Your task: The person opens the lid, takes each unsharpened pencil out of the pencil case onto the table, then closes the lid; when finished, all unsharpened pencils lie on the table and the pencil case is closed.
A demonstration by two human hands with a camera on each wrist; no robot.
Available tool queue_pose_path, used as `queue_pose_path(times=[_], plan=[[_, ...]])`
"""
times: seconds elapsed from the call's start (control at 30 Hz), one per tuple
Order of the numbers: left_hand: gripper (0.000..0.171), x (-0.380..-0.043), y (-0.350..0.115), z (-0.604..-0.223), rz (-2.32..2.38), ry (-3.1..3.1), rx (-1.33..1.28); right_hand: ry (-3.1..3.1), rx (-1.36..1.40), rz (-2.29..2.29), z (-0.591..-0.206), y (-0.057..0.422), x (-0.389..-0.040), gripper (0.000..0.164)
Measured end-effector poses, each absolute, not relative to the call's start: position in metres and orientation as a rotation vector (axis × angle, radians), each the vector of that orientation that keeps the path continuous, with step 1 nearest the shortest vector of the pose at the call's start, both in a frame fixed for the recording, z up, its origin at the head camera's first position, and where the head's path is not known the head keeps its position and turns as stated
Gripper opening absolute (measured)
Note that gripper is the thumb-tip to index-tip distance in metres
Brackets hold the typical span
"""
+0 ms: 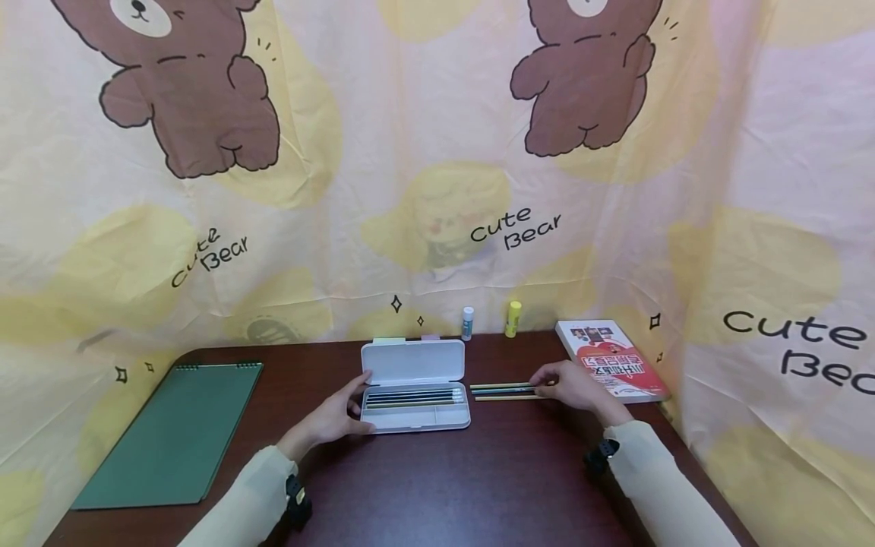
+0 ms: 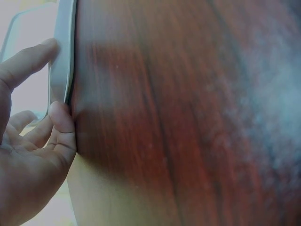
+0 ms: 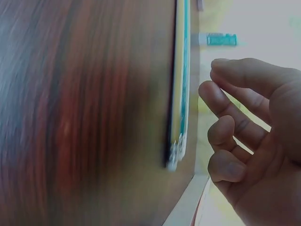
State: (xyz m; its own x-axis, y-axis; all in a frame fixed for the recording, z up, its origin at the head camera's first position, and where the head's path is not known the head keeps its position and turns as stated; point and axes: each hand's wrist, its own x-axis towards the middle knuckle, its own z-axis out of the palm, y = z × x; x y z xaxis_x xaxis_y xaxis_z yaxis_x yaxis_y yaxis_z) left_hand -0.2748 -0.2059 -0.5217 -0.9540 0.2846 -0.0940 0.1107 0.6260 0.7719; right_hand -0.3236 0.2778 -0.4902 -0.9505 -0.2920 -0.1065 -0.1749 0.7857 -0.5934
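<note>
A white pencil case (image 1: 413, 363) stands with its lid raised in the middle of the table, with several pencils (image 1: 403, 399) lying side by side in its long compartment. My left hand (image 1: 335, 414) grips the case's left end, thumb at the front corner and fingers by the hinge side. In the left wrist view, thumb and fingers span the edge of the case (image 2: 63, 56). To the right of the case lie a few loose pencils (image 1: 502, 391). Over their right ends is my right hand (image 1: 573, 386), its loosely bent fingers apart from the pencils (image 3: 181, 89) in the right wrist view.
A green spiral-bound pad (image 1: 171, 433) covers the table's left side. Behind the case stand a blue-and-white glue stick (image 1: 468, 324) and a yellow one (image 1: 513, 319). A red-and-white book (image 1: 611, 361) lies at the back right. A bear-print curtain (image 1: 396, 251) encloses the table.
</note>
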Motion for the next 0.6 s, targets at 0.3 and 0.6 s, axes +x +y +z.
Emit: queue_pose_path(times=[0.3,0.6], plan=[[0.104,-0.274,-0.207,-0.523,1.248,2.636,0.334,2.778,-0.472,-0.907,-0.488,0.248,-0.324,0.017],[0.103,-0.274,-0.207,-0.521,1.252,2.632,0.332,2.765,-0.565,-0.910,-0.487,0.217,-0.325,0.016]])
